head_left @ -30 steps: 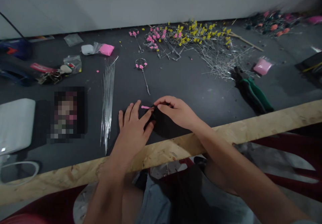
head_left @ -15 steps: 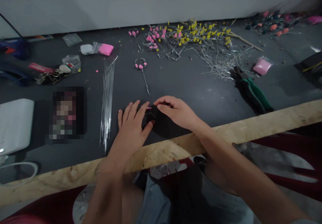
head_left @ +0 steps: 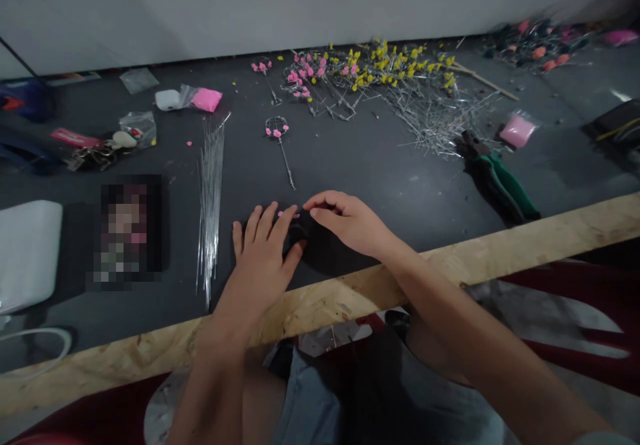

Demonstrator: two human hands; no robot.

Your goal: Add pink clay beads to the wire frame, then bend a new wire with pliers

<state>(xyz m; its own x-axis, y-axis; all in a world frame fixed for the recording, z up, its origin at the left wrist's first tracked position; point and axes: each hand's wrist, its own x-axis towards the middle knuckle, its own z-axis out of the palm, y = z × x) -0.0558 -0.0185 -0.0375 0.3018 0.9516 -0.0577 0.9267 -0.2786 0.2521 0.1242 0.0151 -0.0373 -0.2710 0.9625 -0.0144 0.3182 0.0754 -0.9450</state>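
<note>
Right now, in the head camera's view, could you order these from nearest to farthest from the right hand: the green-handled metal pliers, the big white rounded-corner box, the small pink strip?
1. Small pink strip: just left of the right hand, partly hidden by the left hand.
2. Green-handled metal pliers: off to the right.
3. Big white rounded-corner box: at the picture's left edge.

The site appears to be a craft workshop; a home work area cannot be ruled out. Indicators: a dark worktop (head_left: 357, 155) with a chipboard edge (head_left: 340, 302) at 6 o'clock; a bundle of straight wires (head_left: 211, 192) at 9 o'clock; green-handled pliers (head_left: 506, 184) at 3 o'clock; a heap of wires with yellow and pink tips (head_left: 393, 72) at 1 o'clock; a packet of pink material (head_left: 207, 100) at 10 o'clock.
</note>
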